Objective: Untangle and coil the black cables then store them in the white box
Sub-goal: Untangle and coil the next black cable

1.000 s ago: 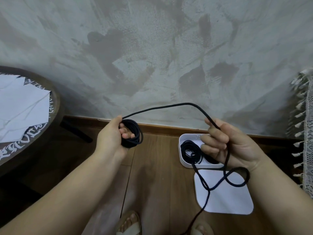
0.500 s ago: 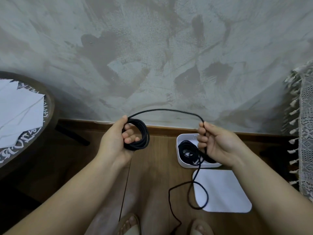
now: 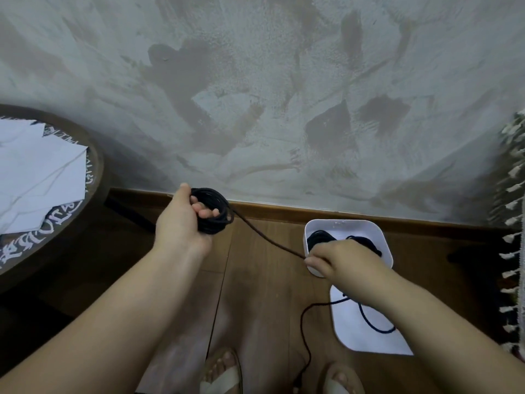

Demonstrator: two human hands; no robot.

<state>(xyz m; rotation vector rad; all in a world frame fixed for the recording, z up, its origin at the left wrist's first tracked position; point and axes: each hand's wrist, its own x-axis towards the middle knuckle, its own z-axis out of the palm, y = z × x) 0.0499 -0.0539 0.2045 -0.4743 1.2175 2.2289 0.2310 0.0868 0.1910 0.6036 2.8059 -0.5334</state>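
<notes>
Trailing past the sandalled feet (image 3: 224, 376) and over the flat white lid (image 3: 369, 334) on the wooden floor, the thin black cable (image 3: 267, 237) looks limp, light and kink-prone. The right hand (image 3: 338, 257) pinches its taut run just before the white box (image 3: 377, 237), which holds coiled cable. Farther off, the left hand (image 3: 181, 220) clasps the wound black coil (image 3: 214, 210); best gripped across all loops.

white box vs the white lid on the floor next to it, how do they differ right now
The white box sits nearer the wall, open side up with raised walls; the white lid lies flat and shallow, nearer the feet. The box holds black coiled cable; the lid only has a loose strand of the cable being wound trailing across it. The right hand covers part of the box; the forearm crosses the lid. Both are white, rounded squares on the wooden floor.
</notes>
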